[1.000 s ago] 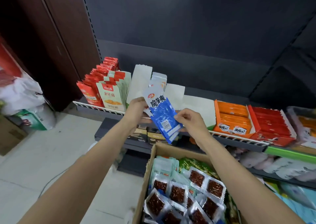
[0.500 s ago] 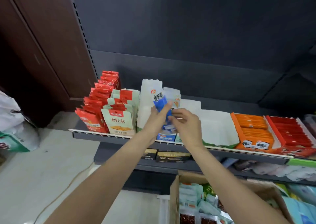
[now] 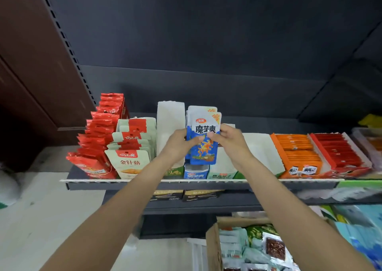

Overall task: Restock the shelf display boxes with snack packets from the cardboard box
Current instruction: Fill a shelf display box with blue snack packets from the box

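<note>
Both hands pinch 1 upright stack of blue snack packets (image 3: 203,140), left hand (image 3: 179,144) and right hand (image 3: 228,141) at opposite edges. The blue display box (image 3: 196,172) lies directly below the fingers (image 3: 213,134); the packets' long axis stands vertical, both hands equally near.

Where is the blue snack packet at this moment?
In the head view, the blue snack packet is centre frame, held upright by the left hand and right hand over the blue display box on the shelf.
</note>
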A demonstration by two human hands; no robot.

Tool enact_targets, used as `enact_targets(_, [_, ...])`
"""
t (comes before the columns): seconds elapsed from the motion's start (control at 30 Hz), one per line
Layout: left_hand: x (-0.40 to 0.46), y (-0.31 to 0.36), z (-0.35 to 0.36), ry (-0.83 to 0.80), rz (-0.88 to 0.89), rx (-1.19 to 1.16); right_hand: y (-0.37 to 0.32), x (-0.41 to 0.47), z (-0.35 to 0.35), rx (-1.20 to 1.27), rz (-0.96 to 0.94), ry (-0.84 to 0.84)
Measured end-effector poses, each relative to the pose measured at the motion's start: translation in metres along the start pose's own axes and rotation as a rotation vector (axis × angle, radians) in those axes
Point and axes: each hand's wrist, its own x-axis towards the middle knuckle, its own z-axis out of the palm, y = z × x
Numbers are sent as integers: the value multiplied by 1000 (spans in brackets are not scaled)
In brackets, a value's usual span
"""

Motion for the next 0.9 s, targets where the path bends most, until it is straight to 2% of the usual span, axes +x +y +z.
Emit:
enact_targets(0.13, [12, 1, -8, 195, 70, 111, 6, 10, 6, 10, -63, 75])
enact_targets(0.23, [15, -2, -10, 198, 104, 135, 17, 14, 10, 7, -47, 139])
enact_targets(0.43, [18, -16, -7, 200, 103, 268, 34, 19, 12, -77, -36, 158])
enact_targets(0.57, [15, -19, -5, 203, 169, 344, 45, 22, 7, -481, -118, 160])
enact_targets(0.63, [15, -20, -3, 234, 240, 413, 47, 25, 7, -602, -148, 135])
enact_targets(0.77, [17, -21, 0, 213, 295, 731, 43, 28, 12, -637, -159, 86])
enact_targets(0.9, [20, -18, 3, 244, 274, 880, 39, 24, 15, -538, -180, 137])
